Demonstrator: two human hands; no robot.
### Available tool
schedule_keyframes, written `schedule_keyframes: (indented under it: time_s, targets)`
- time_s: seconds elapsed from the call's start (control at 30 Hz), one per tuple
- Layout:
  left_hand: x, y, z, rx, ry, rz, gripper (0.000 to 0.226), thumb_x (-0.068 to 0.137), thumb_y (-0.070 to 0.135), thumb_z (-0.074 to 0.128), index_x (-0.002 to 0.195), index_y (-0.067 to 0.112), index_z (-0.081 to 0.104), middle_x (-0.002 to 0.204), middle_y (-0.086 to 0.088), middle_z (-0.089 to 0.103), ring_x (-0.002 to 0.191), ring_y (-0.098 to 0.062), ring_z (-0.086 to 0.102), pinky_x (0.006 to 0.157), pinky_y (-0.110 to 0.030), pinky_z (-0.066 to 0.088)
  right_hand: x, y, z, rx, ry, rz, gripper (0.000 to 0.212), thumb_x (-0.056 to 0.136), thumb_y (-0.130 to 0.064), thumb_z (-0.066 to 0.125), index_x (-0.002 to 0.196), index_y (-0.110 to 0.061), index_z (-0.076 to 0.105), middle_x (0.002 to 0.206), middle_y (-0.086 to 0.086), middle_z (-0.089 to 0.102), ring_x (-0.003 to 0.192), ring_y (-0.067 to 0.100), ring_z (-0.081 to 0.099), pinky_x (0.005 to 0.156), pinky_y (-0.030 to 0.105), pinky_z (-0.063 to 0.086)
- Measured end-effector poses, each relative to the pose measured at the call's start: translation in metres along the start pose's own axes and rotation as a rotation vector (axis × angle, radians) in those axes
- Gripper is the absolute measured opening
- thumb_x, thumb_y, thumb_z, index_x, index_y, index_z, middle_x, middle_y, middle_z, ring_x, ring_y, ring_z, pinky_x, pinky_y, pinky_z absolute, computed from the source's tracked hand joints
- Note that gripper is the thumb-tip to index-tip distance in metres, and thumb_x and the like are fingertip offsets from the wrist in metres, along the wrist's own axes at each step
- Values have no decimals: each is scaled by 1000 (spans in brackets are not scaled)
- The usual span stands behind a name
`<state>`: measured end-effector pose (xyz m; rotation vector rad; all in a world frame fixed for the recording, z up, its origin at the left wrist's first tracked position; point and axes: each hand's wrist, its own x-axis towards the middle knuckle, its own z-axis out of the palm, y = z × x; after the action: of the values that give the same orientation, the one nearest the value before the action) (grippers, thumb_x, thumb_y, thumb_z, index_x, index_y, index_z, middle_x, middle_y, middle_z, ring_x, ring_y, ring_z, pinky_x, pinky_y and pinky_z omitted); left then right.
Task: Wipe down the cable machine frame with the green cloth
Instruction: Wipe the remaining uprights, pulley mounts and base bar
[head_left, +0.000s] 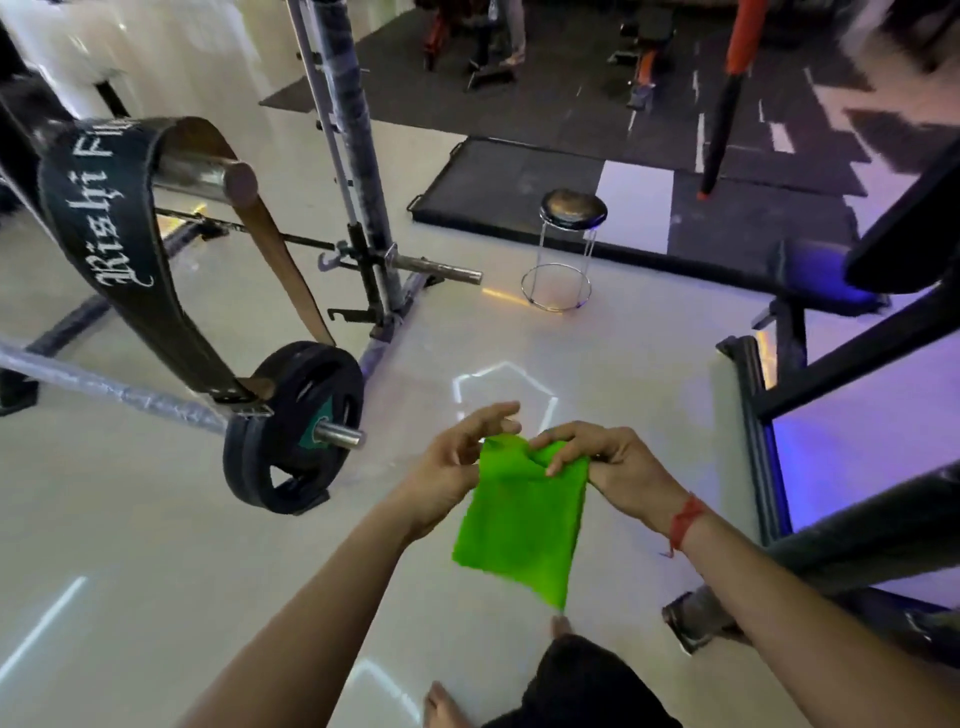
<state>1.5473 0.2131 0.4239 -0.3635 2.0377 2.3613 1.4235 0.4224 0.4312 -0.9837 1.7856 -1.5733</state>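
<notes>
A bright green cloth hangs in front of me over the pale floor. My right hand pinches its top edge, fingers curled round the fabric. My left hand is at the cloth's upper left corner, thumb and lower fingers on the fabric and the other fingers spread loosely above it. A dark metal frame of slanted bars stands at the right, apart from both hands. A tall upright post wrapped in plastic rises at the upper left.
A black weight plate sits on a bar end at the left, with a leather lifting belt draped over a chrome bar above it. A chrome stool stands ahead. Black mats lie farther back. My bare feet show at the bottom.
</notes>
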Motion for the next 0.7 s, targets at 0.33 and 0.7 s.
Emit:
schedule_keyframes:
  time_s: [0.33,0.7]
  targets:
    - [140,56,5,121,14,51,38,95,-7,56,104,22,78,87,-1,73,67,-12,57,60,-24,47,68,-2,-106,97,402,114,71,82,29,37,85,-25,83,105,5,78,105,21,71,91,33,57]
    - [330,135,90,413,-257,103,61,71,35,84,128,35,64,110,-4,66,98,-18,67,88,-29,55,121,1,-256,-21,681,35,56,86,20,53,98,-32,72,93,-1,75,87,16,68,74,26,55]
